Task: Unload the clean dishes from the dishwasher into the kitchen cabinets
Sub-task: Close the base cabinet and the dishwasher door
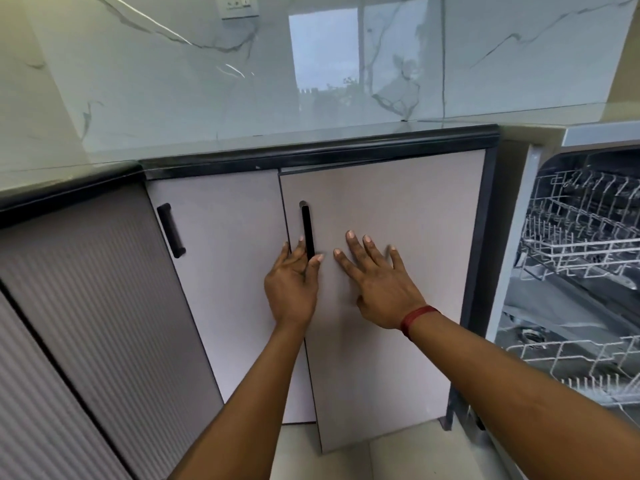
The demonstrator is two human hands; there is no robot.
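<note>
While pressed against the right cabinet door (398, 209) beneath the counter (311, 143): left hand (292, 282) released, fingers near straight, straddling the lower end of the black handle (306, 223), thumb to one side and fingers to the other, no closed grip seen. Right hand (377, 282) flat and spread on the door face just beside it, holding nothing. Top edge of this door slightly out of line with the left door (225, 237); probably being pushed home, or steadied ahead of opening, cannot tell which. Dishwasher (519, 237) open at far right. Upper rack (581, 223) and lower rack (571, 358) apparently bare, though cut off by the frame edge. Cabinet interior hidden. Dishes nowhere visible, presumably behind the doors.
</note>
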